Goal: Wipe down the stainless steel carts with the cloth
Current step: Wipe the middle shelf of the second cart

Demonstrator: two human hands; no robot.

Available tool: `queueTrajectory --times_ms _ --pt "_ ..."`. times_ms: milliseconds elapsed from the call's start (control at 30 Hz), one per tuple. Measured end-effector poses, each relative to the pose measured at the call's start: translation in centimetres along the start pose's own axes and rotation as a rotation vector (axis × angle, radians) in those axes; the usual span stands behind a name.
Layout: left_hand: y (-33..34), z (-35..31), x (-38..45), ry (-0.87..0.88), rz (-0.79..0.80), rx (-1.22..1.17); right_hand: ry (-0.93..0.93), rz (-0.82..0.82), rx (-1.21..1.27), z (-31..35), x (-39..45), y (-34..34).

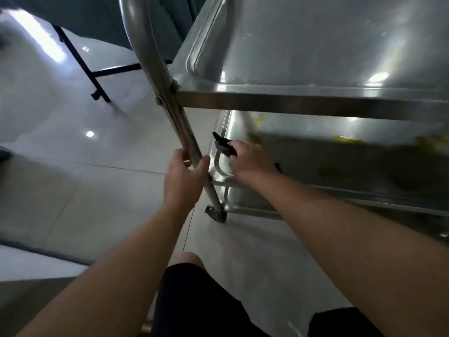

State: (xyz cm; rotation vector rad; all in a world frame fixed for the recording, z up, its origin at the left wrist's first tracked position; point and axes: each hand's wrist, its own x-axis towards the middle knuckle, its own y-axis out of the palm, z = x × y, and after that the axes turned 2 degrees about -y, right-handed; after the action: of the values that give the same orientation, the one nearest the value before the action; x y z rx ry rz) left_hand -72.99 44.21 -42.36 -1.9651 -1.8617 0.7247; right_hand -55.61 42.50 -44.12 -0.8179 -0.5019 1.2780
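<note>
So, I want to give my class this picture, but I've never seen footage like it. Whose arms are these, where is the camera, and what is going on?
The camera sits on a person's head, looking down, so the two bare arms are the wearer's own. In front stands a steel cart with shelves. The left hand grips the cart's upright post. The right hand holds a dark cloth at the corner of a lower shelf. Blurred yellow marks show on that shelf; I cannot tell what they are. Below is a pale tiled floor.
</note>
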Motion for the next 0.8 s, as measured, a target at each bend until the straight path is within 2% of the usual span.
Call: queueTrajectory --times_ms 167,267,300,467,600,667,733,800 --pt "2.4 1.1 1.8 0.172 -0.138 -0.174 -0.200 -0.007 -0.054 0.0 1.6 4.2" --pt "4.0 1.1 2.5 0.126 -0.191 -0.363 -0.428 -0.005 -0.305 -1.0 0.6 6.5" --pt "4.4 1.0 2.8 0.095 -0.200 -0.422 -0.433 -0.027 -0.318 -1.5 0.3 6.7" --pt "5.2 0.8 3.8 0.049 -0.210 -0.462 -0.156 -0.093 -0.426 -8.1 -2.0 3.5" --pt "5.6 0.4 3.9 0.075 -0.260 -0.522 0.041 -0.273 -0.485 -18.7 -7.5 -3.5" --pt "5.9 0.4 4.0 0.080 -0.282 -0.530 0.223 -0.342 -0.520 -24.1 -10.5 -7.4" --pt "6.0 0.8 4.3 0.074 -0.304 -0.517 0.420 -0.347 -0.478 -27.8 -12.5 -10.8" --pt "6.0 1.0 4.7 0.088 -0.299 -0.524 0.553 -0.307 -0.406 -28.7 -12.5 -12.1"
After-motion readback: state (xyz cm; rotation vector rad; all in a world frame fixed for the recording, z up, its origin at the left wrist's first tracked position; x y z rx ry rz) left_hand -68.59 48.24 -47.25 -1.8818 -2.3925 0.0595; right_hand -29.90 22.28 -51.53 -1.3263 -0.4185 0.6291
